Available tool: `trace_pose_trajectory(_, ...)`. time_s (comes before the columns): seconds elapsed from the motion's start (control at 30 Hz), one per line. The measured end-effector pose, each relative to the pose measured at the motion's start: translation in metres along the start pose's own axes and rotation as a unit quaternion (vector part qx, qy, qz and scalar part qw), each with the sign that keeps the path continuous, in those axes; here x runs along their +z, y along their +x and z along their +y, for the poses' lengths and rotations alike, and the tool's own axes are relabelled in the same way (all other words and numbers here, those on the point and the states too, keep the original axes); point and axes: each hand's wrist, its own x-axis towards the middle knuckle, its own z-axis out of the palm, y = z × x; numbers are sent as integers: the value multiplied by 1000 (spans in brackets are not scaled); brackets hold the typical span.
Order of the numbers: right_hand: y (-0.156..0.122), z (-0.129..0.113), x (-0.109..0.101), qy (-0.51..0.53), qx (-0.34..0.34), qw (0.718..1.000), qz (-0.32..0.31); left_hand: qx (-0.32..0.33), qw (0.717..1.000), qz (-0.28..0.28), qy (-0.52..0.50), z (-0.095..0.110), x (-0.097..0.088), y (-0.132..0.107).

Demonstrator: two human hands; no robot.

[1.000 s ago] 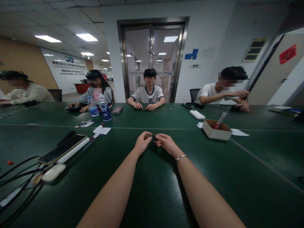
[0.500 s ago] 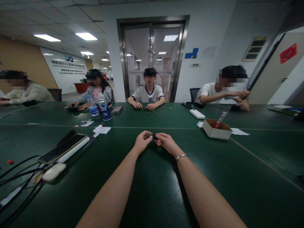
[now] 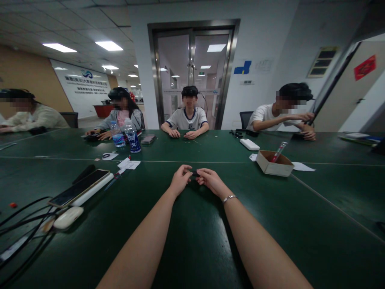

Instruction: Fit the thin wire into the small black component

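A small black object [image 3: 195,173], too small to name for sure, is held just above the green table [image 3: 192,224] between my two hands. My right hand [image 3: 211,181], with a silver bracelet at the wrist, pinches its right part between thumb and fingers. On the other side, my left hand [image 3: 181,180] has its thumb at the object's left end, and its index finger arches above. My fingers cover much of the object.
To the left lie a phone [image 3: 81,188], a white case [image 3: 68,218] and black cables [image 3: 22,218]. Bottles [image 3: 132,138] stand farther back. An open cardboard box [image 3: 275,167] holding a tube sits at right, near a white power bank [image 3: 249,144]. Several people sit opposite.
My left fingers have shifted slightly at the object's left end, where a silvery part showed more before. My right hand stays nearly still. At far right, a co-worker's raised hand has moved slightly.
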Motion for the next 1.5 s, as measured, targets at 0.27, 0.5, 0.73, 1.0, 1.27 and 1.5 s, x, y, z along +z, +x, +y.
trace_pose_trajectory(0.27,0,-1,1,-2,1,1000,2,11,1000,-14,9,-8,-3,3)
trace_pose_trajectory(0.5,1,1,0,2,0,1000,-4,11,1000,-16,2,-6,-1,3)
trace_pose_trajectory(0.73,1,1,0,-1,4,1000,2,16,1000,-20,10,-4,-3,2)
trace_pose_trajectory(1.0,0,-1,1,-1,3,1000,3,25,999,-23,15,-5,-2,2)
trace_pose_trajectory(1.27,1,0,0,-2,3,1000,-1,40,998,-24,37,-4,-2,0)
trace_pose_trajectory(1.5,1,1,0,6,-2,1000,0,38,999,-21,24,-4,-2,1)
